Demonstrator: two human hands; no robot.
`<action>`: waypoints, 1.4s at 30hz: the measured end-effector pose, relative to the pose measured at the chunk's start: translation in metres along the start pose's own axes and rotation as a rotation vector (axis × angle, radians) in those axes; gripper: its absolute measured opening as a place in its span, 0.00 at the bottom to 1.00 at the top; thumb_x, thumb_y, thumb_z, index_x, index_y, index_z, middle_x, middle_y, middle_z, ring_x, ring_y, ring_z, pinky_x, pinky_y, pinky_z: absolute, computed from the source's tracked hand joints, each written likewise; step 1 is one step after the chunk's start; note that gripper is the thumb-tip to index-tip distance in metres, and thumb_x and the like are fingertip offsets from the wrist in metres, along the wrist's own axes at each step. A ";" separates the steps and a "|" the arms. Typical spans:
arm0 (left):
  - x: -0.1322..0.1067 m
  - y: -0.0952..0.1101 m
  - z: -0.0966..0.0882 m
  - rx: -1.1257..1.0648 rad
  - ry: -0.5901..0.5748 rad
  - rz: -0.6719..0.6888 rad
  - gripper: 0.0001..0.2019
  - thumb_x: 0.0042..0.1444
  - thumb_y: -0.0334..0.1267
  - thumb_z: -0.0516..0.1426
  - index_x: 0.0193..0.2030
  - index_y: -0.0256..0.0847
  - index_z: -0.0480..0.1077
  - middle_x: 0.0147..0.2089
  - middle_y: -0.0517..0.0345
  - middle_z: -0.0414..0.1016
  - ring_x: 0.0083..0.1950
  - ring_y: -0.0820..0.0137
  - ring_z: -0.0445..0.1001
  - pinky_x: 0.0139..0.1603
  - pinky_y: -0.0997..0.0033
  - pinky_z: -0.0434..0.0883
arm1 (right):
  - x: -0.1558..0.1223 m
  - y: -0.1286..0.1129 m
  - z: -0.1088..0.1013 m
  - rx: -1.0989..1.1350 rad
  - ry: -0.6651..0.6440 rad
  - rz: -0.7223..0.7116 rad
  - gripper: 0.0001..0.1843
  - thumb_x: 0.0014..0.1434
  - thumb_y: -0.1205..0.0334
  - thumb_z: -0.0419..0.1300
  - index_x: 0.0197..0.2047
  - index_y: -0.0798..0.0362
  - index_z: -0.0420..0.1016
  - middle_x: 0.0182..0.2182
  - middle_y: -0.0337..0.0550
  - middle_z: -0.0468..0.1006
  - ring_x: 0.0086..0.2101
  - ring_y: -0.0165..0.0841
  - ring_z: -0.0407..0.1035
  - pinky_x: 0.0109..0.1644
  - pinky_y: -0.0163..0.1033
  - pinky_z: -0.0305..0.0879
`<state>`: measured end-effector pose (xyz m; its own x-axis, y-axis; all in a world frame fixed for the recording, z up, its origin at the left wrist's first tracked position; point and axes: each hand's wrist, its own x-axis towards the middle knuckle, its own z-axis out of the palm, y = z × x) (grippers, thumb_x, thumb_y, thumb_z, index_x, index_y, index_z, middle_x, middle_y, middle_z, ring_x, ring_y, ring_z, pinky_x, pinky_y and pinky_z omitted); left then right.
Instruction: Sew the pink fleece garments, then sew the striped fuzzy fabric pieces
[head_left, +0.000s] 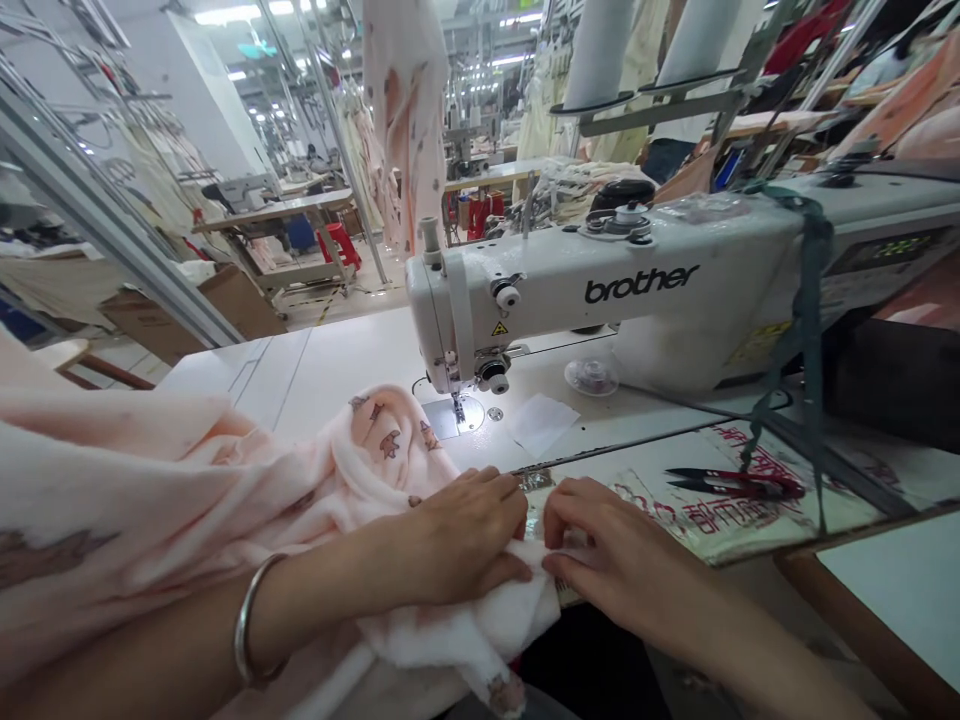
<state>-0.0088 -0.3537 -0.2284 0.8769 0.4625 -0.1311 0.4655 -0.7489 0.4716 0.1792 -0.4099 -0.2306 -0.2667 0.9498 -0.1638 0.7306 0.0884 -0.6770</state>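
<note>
A pale pink fleece fabric (225, 480) with small animal prints lies piled over the left of the sewing table and across my lap. My left hand (465, 535) is closed on its edge near the table's front, fingers curled over the cloth. My right hand (600, 550) pinches the same edge just to the right, fingertips touching the left hand's. A white Brother sewing machine (600, 290) stands behind, its needle and presser foot (457, 408) a short way beyond the fabric's fold.
A small white cloth piece (541, 420) lies right of the needle plate. Red-handled thread snips (731, 483) rest on a printed sheet at the right. A clear bobbin case (592, 377) sits by the machine base. Pink garments hang behind; other workstations fill the background.
</note>
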 end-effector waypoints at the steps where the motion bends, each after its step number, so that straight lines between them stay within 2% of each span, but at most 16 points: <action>1: -0.001 -0.002 -0.004 -0.040 -0.014 -0.033 0.11 0.57 0.41 0.57 0.42 0.36 0.65 0.41 0.51 0.70 0.43 0.64 0.68 0.43 0.68 0.65 | 0.005 -0.002 -0.006 0.049 -0.036 -0.005 0.04 0.51 0.70 0.54 0.29 0.52 0.65 0.36 0.39 0.71 0.40 0.33 0.64 0.42 0.38 0.57; 5: -0.006 -0.011 -0.023 -0.218 -0.001 -0.155 0.14 0.57 0.47 0.56 0.45 0.40 0.66 0.40 0.57 0.73 0.40 0.67 0.71 0.38 0.71 0.64 | 0.033 -0.007 -0.030 0.251 -0.322 -0.004 0.02 0.52 0.64 0.55 0.29 0.52 0.64 0.26 0.35 0.71 0.27 0.28 0.66 0.31 0.34 0.60; 8: -0.005 -0.015 -0.033 -0.310 -0.034 -0.184 0.14 0.58 0.48 0.54 0.44 0.41 0.71 0.39 0.58 0.74 0.39 0.69 0.71 0.37 0.74 0.64 | 0.050 -0.006 -0.040 0.342 -0.455 -0.028 0.05 0.51 0.62 0.57 0.30 0.53 0.64 0.22 0.33 0.69 0.23 0.25 0.64 0.28 0.31 0.61; 13: -0.004 -0.020 -0.035 -0.422 -0.083 -0.250 0.18 0.59 0.51 0.51 0.42 0.39 0.72 0.34 0.59 0.73 0.34 0.72 0.68 0.32 0.76 0.62 | 0.058 -0.003 -0.043 0.308 -0.412 -0.065 0.05 0.48 0.63 0.60 0.29 0.54 0.68 0.23 0.33 0.69 0.25 0.25 0.62 0.26 0.30 0.55; 18: -0.005 -0.020 -0.030 -0.505 -0.065 -0.278 0.16 0.58 0.49 0.53 0.40 0.39 0.72 0.34 0.60 0.72 0.35 0.72 0.67 0.32 0.76 0.61 | 0.055 -0.005 -0.041 0.226 -0.354 -0.050 0.04 0.46 0.64 0.60 0.28 0.54 0.69 0.26 0.35 0.72 0.27 0.26 0.63 0.28 0.31 0.56; 21: -0.005 -0.015 -0.025 -0.441 0.004 -0.314 0.14 0.56 0.47 0.54 0.39 0.40 0.73 0.31 0.62 0.72 0.31 0.74 0.65 0.30 0.76 0.59 | 0.051 -0.006 -0.039 0.194 -0.317 -0.031 0.03 0.46 0.65 0.60 0.27 0.54 0.69 0.26 0.35 0.72 0.26 0.26 0.62 0.28 0.32 0.56; 25: -0.004 -0.009 -0.014 -0.350 0.161 -0.335 0.10 0.54 0.41 0.56 0.36 0.40 0.75 0.27 0.64 0.72 0.28 0.75 0.63 0.28 0.76 0.57 | 0.043 -0.006 -0.040 0.189 -0.274 -0.008 0.03 0.46 0.65 0.60 0.28 0.53 0.70 0.28 0.35 0.72 0.27 0.26 0.63 0.29 0.32 0.56; 30: -0.004 -0.006 -0.006 -0.305 0.272 -0.296 0.07 0.51 0.37 0.57 0.34 0.39 0.75 0.26 0.64 0.73 0.26 0.76 0.64 0.28 0.76 0.57 | 0.033 0.002 -0.038 0.304 -0.268 -0.005 0.15 0.50 0.57 0.63 0.42 0.49 0.71 0.39 0.36 0.73 0.40 0.30 0.66 0.40 0.32 0.60; 34: -0.006 -0.005 -0.004 -0.308 0.313 -0.327 0.07 0.50 0.37 0.57 0.34 0.40 0.75 0.26 0.64 0.73 0.26 0.76 0.65 0.29 0.77 0.58 | 0.031 0.007 -0.027 0.436 -0.330 0.059 0.09 0.54 0.57 0.59 0.35 0.53 0.74 0.27 0.37 0.73 0.30 0.28 0.66 0.32 0.32 0.58; 36: -0.006 -0.007 -0.004 -0.334 0.323 -0.381 0.07 0.50 0.38 0.56 0.33 0.41 0.75 0.26 0.64 0.73 0.27 0.76 0.65 0.29 0.77 0.58 | 0.036 0.007 -0.021 0.439 -0.318 0.088 0.09 0.55 0.57 0.57 0.32 0.55 0.72 0.24 0.37 0.73 0.27 0.27 0.66 0.29 0.31 0.57; 38: -0.002 -0.013 -0.006 -0.373 0.326 -0.467 0.08 0.50 0.39 0.55 0.31 0.40 0.74 0.27 0.63 0.74 0.28 0.75 0.66 0.29 0.77 0.59 | 0.049 0.007 -0.017 0.429 -0.290 0.107 0.10 0.55 0.57 0.56 0.31 0.55 0.70 0.26 0.39 0.75 0.26 0.27 0.66 0.28 0.31 0.58; 42: 0.011 -0.040 -0.015 -0.458 0.327 -0.659 0.12 0.49 0.45 0.56 0.28 0.38 0.73 0.24 0.62 0.70 0.28 0.73 0.64 0.25 0.77 0.56 | 0.093 0.008 -0.014 0.326 -0.252 0.142 0.08 0.53 0.58 0.55 0.27 0.53 0.65 0.23 0.39 0.75 0.22 0.27 0.66 0.24 0.32 0.58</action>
<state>-0.0194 -0.3116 -0.2355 0.3336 0.9011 -0.2769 0.7112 -0.0477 0.7014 0.1691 -0.3163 -0.2413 -0.3524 0.8392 -0.4142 0.5448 -0.1759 -0.8199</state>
